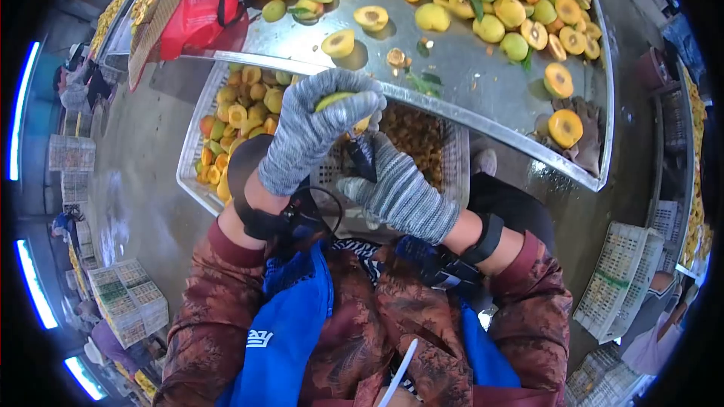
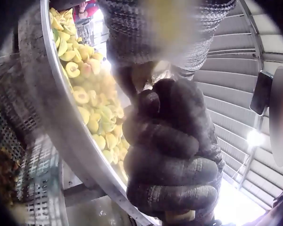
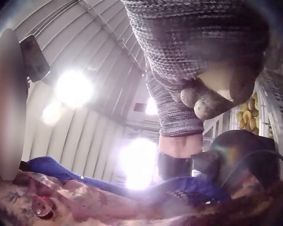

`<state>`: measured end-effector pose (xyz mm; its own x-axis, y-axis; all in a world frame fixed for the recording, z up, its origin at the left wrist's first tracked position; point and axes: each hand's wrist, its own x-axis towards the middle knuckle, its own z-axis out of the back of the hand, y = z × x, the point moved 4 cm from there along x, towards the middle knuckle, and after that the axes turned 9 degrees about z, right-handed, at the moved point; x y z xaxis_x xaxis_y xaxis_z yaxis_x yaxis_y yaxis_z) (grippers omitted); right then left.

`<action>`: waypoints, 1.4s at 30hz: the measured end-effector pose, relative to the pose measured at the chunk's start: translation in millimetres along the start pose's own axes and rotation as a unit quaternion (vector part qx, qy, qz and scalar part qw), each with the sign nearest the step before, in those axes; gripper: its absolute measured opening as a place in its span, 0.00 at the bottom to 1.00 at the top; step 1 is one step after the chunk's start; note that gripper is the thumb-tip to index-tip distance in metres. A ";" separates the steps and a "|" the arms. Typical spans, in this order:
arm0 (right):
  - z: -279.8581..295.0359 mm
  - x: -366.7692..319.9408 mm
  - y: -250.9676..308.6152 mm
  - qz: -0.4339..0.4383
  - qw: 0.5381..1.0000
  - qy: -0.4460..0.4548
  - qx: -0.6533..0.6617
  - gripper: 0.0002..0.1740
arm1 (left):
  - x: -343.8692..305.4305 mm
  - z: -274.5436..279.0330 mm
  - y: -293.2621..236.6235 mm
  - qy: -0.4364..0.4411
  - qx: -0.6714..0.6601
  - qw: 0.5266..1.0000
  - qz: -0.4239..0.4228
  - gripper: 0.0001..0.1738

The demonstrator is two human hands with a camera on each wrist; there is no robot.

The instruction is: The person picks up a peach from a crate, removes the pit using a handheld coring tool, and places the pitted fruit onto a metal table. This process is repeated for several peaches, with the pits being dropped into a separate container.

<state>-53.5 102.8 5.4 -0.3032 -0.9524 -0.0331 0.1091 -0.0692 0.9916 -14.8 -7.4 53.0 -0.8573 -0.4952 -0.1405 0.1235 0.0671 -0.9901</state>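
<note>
My left hand, in a grey knit glove, holds a yellow-green peach just below the table's front edge. Close under the fruit is my right hand, gloved the same way, its fingers dark with dirt. In the left wrist view the right hand is curled in a fist round a small tool whose pale handle end sticks out below. Most of that tool is hidden by the fingers, and its kind cannot be told. Fruit and knuckles nearly meet there.
A metal table bears many halved and whole peaches. Below its edge stand a white crate of peaches and another crate with brown pits or scraps. A red bag lies at left; stacked crates stand at right.
</note>
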 end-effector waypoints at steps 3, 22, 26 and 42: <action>3.0 1.3 6.9 0.012 0.998 0.003 0.066 0.36 | 7.7 -0.9 1.3 0.019 0.000 1.000 0.016 0.11; 6.1 -4.8 10.0 -0.074 0.943 0.056 0.319 0.11 | 32.1 -4.1 10.4 0.140 0.149 0.978 0.039 0.12; 16.1 -10.2 16.6 -0.146 0.936 0.126 0.294 0.18 | 27.8 -8.6 9.3 0.136 0.047 0.988 0.056 0.11; 3.9 -15.9 5.4 -0.123 0.906 0.104 0.392 0.14 | 19.4 -9.1 10.5 0.125 0.055 0.990 0.035 0.11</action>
<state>-51.7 118.8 11.8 -0.0321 -0.9777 -0.2073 -0.6684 -0.1332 0.7318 -34.7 -8.4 39.9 -0.9401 -0.2621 -0.2180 0.2283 -0.0088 -0.9736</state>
